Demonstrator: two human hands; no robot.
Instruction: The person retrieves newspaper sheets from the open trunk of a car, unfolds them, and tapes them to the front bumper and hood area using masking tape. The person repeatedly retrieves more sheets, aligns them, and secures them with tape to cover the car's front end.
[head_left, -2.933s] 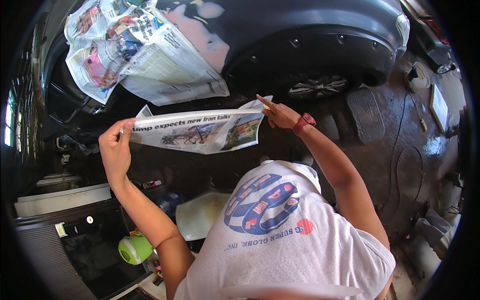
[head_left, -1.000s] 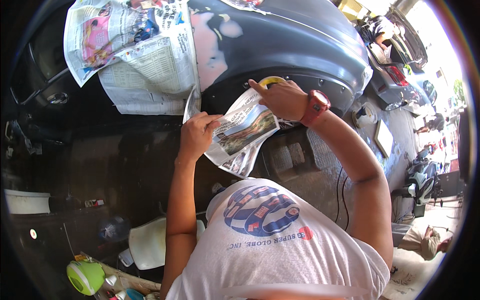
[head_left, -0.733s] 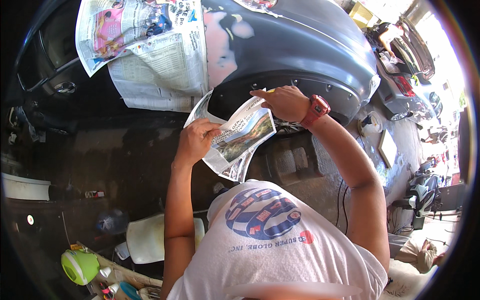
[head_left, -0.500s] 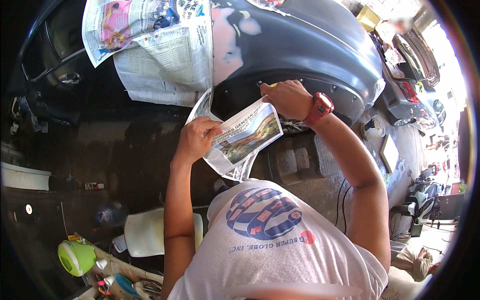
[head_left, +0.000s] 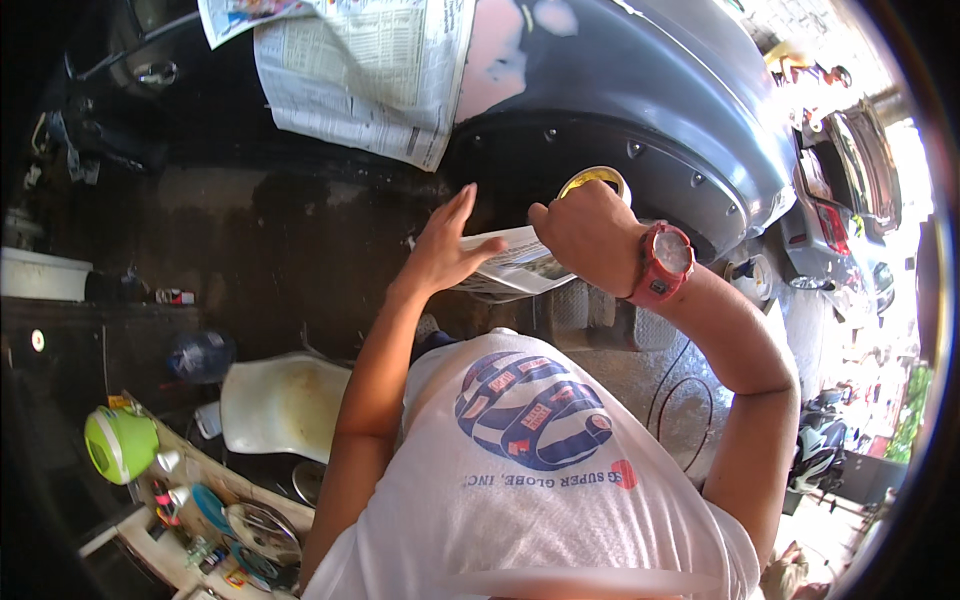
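Surroundings: a grey car fender (head_left: 640, 90) is arching over a dark wheel well; larger newspaper sheets (head_left: 370, 75) are hanging taped over the bodywork up and to the left of the hands. A white plastic chair (head_left: 285, 405) is standing lower left, near a green jug (head_left: 120, 443) and a cluttered tray of small tools (head_left: 215, 520).

In the way: the person's own white shirt (head_left: 540, 500) is filling the lower middle, and the right wrist with its red watch (head_left: 662, 262) is covering the sheet's right end.

Newspaper sheet (head_left: 515, 265): it is lying between the two hands, just under the fender's edge, against the dark opening.

Long axis: it is running roughly left to right, the left end sitting slightly higher; the printed face is turning up and toward the camera.

Left hand (head_left: 445, 245): it is spread flat, fingers splayed and released, the palm pressing on the sheet's left end.

Right hand (head_left: 585, 232): it is clenched around a roll of yellowish tape (head_left: 592, 180) at the fender's lip, its underside touching the sheet.
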